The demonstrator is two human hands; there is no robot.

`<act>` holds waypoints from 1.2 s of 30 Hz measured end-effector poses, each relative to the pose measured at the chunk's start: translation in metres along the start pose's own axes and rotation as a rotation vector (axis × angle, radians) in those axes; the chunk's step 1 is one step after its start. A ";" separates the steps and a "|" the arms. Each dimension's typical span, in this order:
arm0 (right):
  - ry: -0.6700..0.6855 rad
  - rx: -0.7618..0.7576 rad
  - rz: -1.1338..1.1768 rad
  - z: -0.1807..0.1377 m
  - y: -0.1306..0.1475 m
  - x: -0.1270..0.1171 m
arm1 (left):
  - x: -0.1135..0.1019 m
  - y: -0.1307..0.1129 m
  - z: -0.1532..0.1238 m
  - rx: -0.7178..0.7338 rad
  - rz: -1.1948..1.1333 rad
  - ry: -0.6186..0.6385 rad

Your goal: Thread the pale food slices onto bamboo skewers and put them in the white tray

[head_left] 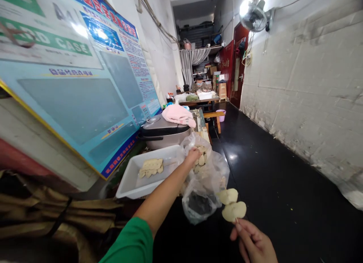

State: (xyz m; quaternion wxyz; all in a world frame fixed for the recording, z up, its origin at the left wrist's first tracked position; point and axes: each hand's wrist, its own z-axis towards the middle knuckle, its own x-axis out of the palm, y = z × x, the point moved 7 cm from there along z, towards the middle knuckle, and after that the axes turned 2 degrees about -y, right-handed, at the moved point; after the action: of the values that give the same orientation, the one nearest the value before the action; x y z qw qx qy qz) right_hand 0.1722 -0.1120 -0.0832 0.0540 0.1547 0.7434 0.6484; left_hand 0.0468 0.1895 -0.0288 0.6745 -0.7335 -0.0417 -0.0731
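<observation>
Head view. Reaching left hand (193,156) into mouth of clear plastic bag (208,172) just beside white tray (130,181), curling among pale slices (202,159); not showing whether closing on a slice or on film. Pinching skewer (236,220) near its base with right hand (253,243), fingers closed, carrying two threaded slices (234,211) below bag. Judging best: lifting one slice only, keeping skewer steady, upright, clear of film.

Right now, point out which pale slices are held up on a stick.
The two slices on the skewer in the right hand. The others lie in the white tray or inside the plastic bag at the left hand.
</observation>
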 end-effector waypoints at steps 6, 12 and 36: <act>0.047 -0.071 -0.041 -0.030 0.015 0.028 | -0.046 -0.009 -0.079 0.000 -0.175 0.032; 0.145 -0.048 -0.048 -0.043 0.017 0.071 | -0.101 -0.016 -0.118 0.122 -0.251 -0.159; 0.296 0.085 -0.174 -0.052 0.005 0.119 | -0.145 -0.035 -0.178 -0.017 -0.447 0.026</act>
State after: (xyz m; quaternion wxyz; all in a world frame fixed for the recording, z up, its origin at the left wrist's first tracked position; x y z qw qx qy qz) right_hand 0.0455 -0.1249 -0.0563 -0.0067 -0.0053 0.7807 0.6249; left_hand -0.1106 0.0209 -0.0043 0.6356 -0.7108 -0.1937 -0.2307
